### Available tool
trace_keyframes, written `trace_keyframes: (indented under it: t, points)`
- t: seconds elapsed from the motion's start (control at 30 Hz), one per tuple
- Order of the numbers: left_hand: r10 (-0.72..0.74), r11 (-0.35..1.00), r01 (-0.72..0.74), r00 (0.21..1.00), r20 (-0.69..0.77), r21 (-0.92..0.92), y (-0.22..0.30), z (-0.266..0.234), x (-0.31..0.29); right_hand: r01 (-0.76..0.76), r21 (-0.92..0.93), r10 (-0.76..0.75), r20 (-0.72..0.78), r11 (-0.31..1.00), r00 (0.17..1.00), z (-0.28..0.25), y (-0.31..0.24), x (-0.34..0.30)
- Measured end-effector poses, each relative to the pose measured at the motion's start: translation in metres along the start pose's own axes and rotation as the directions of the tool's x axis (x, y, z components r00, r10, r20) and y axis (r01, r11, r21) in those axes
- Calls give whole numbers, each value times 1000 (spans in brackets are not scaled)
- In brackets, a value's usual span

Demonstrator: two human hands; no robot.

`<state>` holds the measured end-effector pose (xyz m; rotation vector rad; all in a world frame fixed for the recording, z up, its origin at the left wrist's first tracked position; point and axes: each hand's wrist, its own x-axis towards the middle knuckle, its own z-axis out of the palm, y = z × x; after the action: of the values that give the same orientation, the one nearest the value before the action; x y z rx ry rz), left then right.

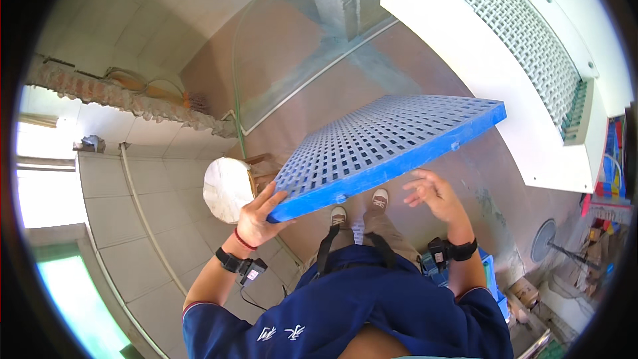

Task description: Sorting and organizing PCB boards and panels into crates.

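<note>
A large blue plastic grid panel (389,149), like a pallet board with rows of square holes, is held tilted in front of me. My left hand (258,218) is closed round its near left corner, with the fingers on top and the thumb underneath. Just below the panel's near edge is my right hand (433,196), its fingers spread and nothing in them. A small gap seems to lie between that hand and the edge. Both wrists wear black straps with small devices.
At the upper right stands a white frame (458,33) holding a pale woven-looking grid. A round white-topped stool (228,189) is at the left. Beyond the panel are a concrete pillar (330,0) and a white floor pipe (312,80). Clutter and a round grey disc (543,240) occupy the lower right.
</note>
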<state>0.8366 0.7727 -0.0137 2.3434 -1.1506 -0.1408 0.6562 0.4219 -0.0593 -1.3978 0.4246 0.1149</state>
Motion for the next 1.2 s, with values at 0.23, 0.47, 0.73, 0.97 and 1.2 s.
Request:
trace_keyframes:
  t: [0.23, 0.47, 0.73, 0.97, 1.2]
  points:
    - [123, 984, -100, 979, 162, -144, -5, 15, -17, 5, 218, 57, -280, 976, 958, 88, 21, -16]
    - [373, 907, -292, 891, 258, -302, 14, 50, -45, -14, 397, 223, -486, 918, 845, 140, 45, -41]
    - [490, 844, -273, 744, 454, -462, 46, 105, -74, 220, 466, 180, -671, 857, 720, 121, 97, -72]
    - [379, 842, -117, 823, 423, -526, 2, 135, -82, 182, 492, 244, -678, 851, 694, 68, 155, -115]
    - [-15, 941, 204, 823, 567, -271, -40, 179, -107, -13, 557, 473, -694, 831, 543, -20, 265, -159]
